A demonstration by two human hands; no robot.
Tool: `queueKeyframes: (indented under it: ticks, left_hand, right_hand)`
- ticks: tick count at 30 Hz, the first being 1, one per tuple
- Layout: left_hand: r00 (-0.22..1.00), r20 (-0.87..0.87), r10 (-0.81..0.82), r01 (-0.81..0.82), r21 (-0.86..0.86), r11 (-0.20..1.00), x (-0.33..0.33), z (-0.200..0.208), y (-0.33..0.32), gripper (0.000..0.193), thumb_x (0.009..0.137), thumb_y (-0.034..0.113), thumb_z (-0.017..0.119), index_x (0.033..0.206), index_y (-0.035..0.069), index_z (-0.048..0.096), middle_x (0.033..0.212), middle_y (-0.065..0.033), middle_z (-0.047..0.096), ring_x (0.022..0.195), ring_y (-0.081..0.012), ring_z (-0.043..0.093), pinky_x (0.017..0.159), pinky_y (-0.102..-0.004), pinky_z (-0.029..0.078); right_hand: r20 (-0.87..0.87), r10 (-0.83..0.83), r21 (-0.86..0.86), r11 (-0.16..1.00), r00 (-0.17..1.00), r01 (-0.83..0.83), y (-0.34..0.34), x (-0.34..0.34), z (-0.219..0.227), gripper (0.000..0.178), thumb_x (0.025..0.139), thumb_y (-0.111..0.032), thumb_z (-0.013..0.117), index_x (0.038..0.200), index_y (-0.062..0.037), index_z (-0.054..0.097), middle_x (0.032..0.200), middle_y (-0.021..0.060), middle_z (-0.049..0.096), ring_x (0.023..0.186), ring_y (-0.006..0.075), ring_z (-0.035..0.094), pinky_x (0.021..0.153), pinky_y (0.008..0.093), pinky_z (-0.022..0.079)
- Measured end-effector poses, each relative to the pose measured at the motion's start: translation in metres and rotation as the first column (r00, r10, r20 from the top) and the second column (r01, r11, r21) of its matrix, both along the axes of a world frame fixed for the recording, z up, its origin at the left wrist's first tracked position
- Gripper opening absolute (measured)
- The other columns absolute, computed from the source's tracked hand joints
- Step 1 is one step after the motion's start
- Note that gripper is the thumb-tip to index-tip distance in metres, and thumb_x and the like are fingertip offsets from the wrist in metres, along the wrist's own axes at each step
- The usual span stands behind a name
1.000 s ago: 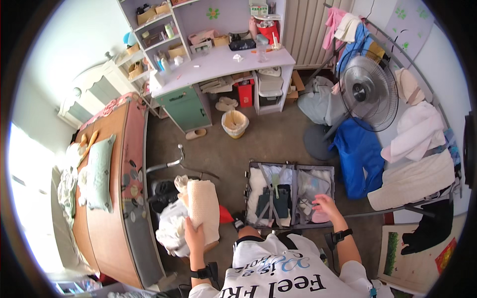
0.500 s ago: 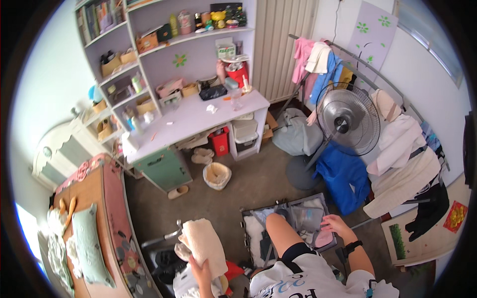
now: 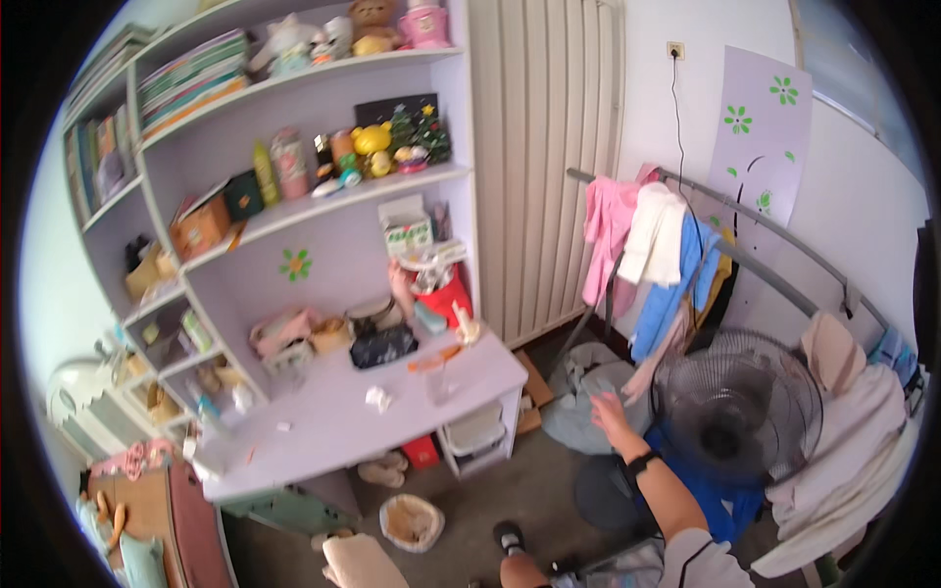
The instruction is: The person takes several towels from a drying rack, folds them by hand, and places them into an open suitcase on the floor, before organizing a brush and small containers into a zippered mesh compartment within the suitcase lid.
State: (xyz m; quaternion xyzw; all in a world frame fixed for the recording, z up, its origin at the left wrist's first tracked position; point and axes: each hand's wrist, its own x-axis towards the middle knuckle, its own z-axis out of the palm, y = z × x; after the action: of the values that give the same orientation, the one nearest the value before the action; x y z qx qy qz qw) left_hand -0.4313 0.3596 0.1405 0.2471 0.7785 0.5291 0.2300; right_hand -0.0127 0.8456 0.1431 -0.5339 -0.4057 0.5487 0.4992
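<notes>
My right hand reaches forward with its fingers apart and nothing in them, in front of the grey bundle on the floor. Just beyond and above it, pink, white and blue garments hang from the clothes rack. A dusky pink cloth hangs lower, near my fingertips. At the bottom edge lies a folded cream towel, cut off by the frame; my left hand is out of sight. A sliver of the packed suitcase shows beside my leg.
A standing fan stands right of my forearm, with blue fabric behind it. Left are a cluttered desk with shelves, a lined wastebasket and a bed. Pale clothes hang at far right.
My right hand has moved from over the suitcase, forward to the hanging clothes. The view has tipped up, so my left hand has dropped out of the picture and the towel sits at its lower edge.
</notes>
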Motion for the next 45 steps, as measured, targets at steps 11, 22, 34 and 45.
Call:
queueKeyframes:
  ticks: [11, 22, 34, 45]
  left_hand:
    - [0.999, -0.031, -0.018, 0.015, -0.116, 0.993, 0.003, 0.082, 0.164, 0.055, 0.079, 0.009, 0.056, 0.125, -0.007, 0.031, 0.113, -0.019, 0.047, 0.1, -0.0258, 0.046, 0.085, -0.0347, 0.039]
    - [0.973, 0.216, -0.083, 0.088, -0.015, 0.996, 0.019, 0.073, 0.177, 0.06, 0.08, 0.011, 0.057, 0.13, -0.005, 0.026, 0.121, -0.0195, 0.042, 0.107, -0.0268, 0.043, 0.089, -0.035, 0.038]
    - [0.997, -0.066, -0.033, 0.051, 0.287, 0.957, -0.014, 0.164, -0.078, 0.048, 0.071, 0.002, 0.055, 0.116, 0.0, 0.038, 0.106, -0.0117, 0.048, 0.099, -0.0192, 0.045, 0.088, -0.0302, 0.036]
    - [0.993, 0.054, -0.105, 0.085, 0.283, 0.955, 0.048, 0.178, -0.357, 0.04, 0.074, 0.001, 0.056, 0.11, 0.0, 0.04, 0.099, -0.0079, 0.047, 0.094, -0.0156, 0.044, 0.085, -0.027, 0.035]
  right_hand:
    - [0.301, -0.922, 0.392, 0.352, 0.243, 0.85, 0.28, -0.009, 0.221, 0.092, 0.063, -0.043, 0.073, 0.126, 0.0044, 0.028, 0.123, 0.0235, 0.04, 0.113, 0.038, 0.04, 0.093, 0.0469, 0.034]
    - [0.176, -0.833, 0.742, 0.463, 0.525, 0.485, 0.295, 0.019, 0.256, 0.037, 0.075, -0.027, 0.06, 0.09, 0.0072, 0.058, 0.088, 0.0253, 0.06, 0.083, 0.0383, 0.058, 0.075, 0.0419, 0.044]
    - [-0.041, 0.119, 0.725, 0.687, 0.992, -0.053, -0.286, -0.154, 0.203, 0.03, 0.077, -0.009, 0.057, 0.102, 0.0057, 0.052, 0.095, 0.012, 0.059, 0.087, 0.0178, 0.056, 0.076, 0.0301, 0.044]
    - [-0.059, 0.722, 0.01, 0.691, 0.69, -0.723, -0.636, -0.149, 0.226, 0.028, 0.08, -0.015, 0.056, 0.103, 0.0006, 0.055, 0.09, 0.0039, 0.059, 0.079, 0.0088, 0.054, 0.069, 0.0241, 0.044]
